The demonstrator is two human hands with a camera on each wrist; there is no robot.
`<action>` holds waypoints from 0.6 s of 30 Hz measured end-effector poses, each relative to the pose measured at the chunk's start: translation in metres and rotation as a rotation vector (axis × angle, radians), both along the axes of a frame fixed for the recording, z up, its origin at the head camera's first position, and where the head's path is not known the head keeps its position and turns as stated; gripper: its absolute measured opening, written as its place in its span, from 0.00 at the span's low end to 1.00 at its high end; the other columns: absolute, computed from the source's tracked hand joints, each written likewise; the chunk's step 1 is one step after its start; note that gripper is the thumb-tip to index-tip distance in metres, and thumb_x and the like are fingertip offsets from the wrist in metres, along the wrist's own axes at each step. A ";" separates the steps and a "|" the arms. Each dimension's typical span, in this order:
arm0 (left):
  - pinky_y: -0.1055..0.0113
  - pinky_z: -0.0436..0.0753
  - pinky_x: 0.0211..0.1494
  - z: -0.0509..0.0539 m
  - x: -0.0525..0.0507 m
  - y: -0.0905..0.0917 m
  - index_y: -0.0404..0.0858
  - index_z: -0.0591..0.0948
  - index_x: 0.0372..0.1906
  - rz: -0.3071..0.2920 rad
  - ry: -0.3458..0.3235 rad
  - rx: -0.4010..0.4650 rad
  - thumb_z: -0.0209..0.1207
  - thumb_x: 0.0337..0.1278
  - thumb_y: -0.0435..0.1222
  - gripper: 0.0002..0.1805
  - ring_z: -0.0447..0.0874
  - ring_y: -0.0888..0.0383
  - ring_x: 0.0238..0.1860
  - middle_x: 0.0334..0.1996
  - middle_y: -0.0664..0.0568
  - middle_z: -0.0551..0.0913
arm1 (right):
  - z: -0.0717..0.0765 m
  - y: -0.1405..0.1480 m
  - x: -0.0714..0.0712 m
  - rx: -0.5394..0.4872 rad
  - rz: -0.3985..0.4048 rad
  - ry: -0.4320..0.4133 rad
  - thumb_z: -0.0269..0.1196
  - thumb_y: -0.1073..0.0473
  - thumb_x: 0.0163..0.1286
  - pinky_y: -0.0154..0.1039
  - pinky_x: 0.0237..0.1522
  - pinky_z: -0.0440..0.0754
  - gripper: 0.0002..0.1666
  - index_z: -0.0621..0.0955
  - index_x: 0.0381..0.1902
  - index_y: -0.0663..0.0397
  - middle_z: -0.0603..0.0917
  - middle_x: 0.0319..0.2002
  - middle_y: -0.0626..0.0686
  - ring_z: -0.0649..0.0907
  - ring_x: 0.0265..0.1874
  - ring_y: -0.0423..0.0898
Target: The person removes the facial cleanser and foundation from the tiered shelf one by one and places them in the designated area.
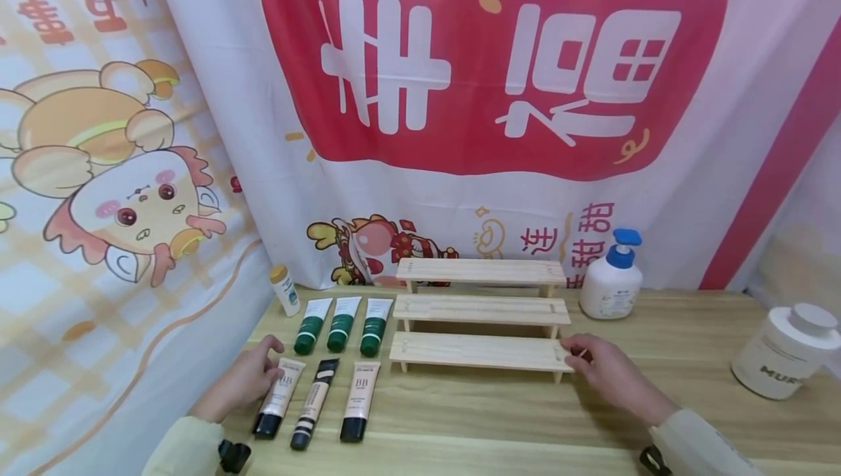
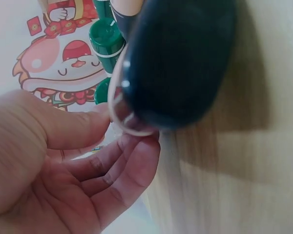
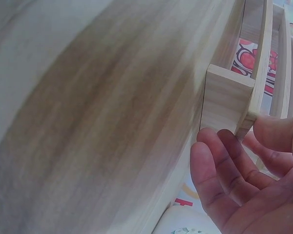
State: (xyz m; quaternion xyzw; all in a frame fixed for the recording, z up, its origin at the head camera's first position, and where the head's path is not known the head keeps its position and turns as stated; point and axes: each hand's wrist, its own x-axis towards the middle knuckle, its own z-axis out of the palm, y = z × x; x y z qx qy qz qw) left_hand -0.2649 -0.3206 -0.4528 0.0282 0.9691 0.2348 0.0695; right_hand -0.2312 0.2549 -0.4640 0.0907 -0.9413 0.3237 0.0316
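In the head view my left hand (image 1: 246, 381) is at the left edge of the nearest-left BB cream tube (image 1: 281, 392), pinching that edge between thumb and fingers. The left wrist view has the tube's black cap (image 2: 180, 63) large in front of the fingers (image 2: 139, 163). My right hand (image 1: 601, 370) holds the right end of the lowest step of a three-step wooden rack (image 1: 479, 350). Its thumb lies on the plank's corner, while the other fingers curl near the end support (image 3: 227, 100). Two more beige tubes, a black-ended one (image 1: 317, 399) and a BB cream (image 1: 360, 399), lie alongside.
Three white-and-green tubes (image 1: 340, 324) lie in a row behind the beige ones. A small yellow-capped bottle (image 1: 287, 295) stands at the back left. Right of the rack are a blue-topped pump bottle (image 1: 611, 286) and a white jar (image 1: 782, 359). Printed cloth (image 1: 460, 191) hangs behind the table.
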 end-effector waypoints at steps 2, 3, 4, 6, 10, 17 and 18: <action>0.63 0.74 0.25 0.000 -0.001 0.000 0.33 0.67 0.51 0.021 -0.006 -0.007 0.56 0.59 0.26 0.16 0.74 0.56 0.24 0.25 0.49 0.76 | 0.000 0.000 0.000 0.000 0.000 -0.002 0.62 0.68 0.63 0.33 0.28 0.77 0.15 0.79 0.49 0.65 0.80 0.34 0.48 0.76 0.31 0.42; 0.63 0.74 0.25 0.000 -0.001 0.001 0.32 0.67 0.51 0.024 -0.005 -0.011 0.56 0.59 0.26 0.16 0.74 0.56 0.24 0.25 0.49 0.76 | 0.000 0.000 -0.001 0.002 0.001 -0.002 0.62 0.68 0.63 0.33 0.29 0.77 0.15 0.79 0.49 0.65 0.80 0.34 0.48 0.76 0.31 0.42; 0.63 0.74 0.24 0.000 -0.002 0.001 0.32 0.67 0.51 0.025 -0.004 -0.013 0.56 0.59 0.26 0.16 0.74 0.56 0.24 0.24 0.49 0.76 | 0.000 0.000 -0.001 0.002 -0.004 -0.007 0.62 0.68 0.64 0.33 0.29 0.77 0.15 0.79 0.49 0.64 0.79 0.34 0.48 0.76 0.31 0.42; 0.63 0.74 0.24 0.000 -0.003 0.001 0.32 0.67 0.51 0.026 -0.008 -0.022 0.56 0.59 0.27 0.16 0.73 0.56 0.23 0.24 0.49 0.75 | 0.000 0.000 -0.001 0.005 -0.004 -0.013 0.62 0.68 0.64 0.33 0.29 0.77 0.16 0.79 0.50 0.64 0.79 0.34 0.48 0.76 0.31 0.42; 0.63 0.73 0.24 0.001 -0.003 0.002 0.32 0.68 0.51 0.027 -0.018 -0.035 0.57 0.59 0.27 0.17 0.73 0.56 0.23 0.24 0.49 0.75 | 0.001 0.000 0.000 0.001 -0.005 -0.020 0.63 0.67 0.63 0.33 0.30 0.77 0.16 0.79 0.50 0.64 0.79 0.35 0.48 0.76 0.31 0.42; 0.63 0.72 0.23 0.001 -0.004 0.002 0.31 0.68 0.51 0.032 -0.029 -0.049 0.57 0.57 0.27 0.17 0.71 0.55 0.21 0.22 0.49 0.73 | 0.003 0.001 0.001 -0.007 0.012 -0.013 0.63 0.66 0.63 0.33 0.29 0.77 0.16 0.79 0.50 0.64 0.79 0.35 0.48 0.76 0.31 0.42; 0.64 0.72 0.23 0.001 -0.004 0.002 0.31 0.68 0.51 0.034 -0.030 -0.055 0.57 0.58 0.28 0.17 0.71 0.55 0.21 0.22 0.49 0.73 | 0.002 0.001 0.001 -0.006 0.011 -0.014 0.63 0.67 0.63 0.33 0.29 0.77 0.16 0.79 0.50 0.65 0.79 0.35 0.48 0.76 0.31 0.42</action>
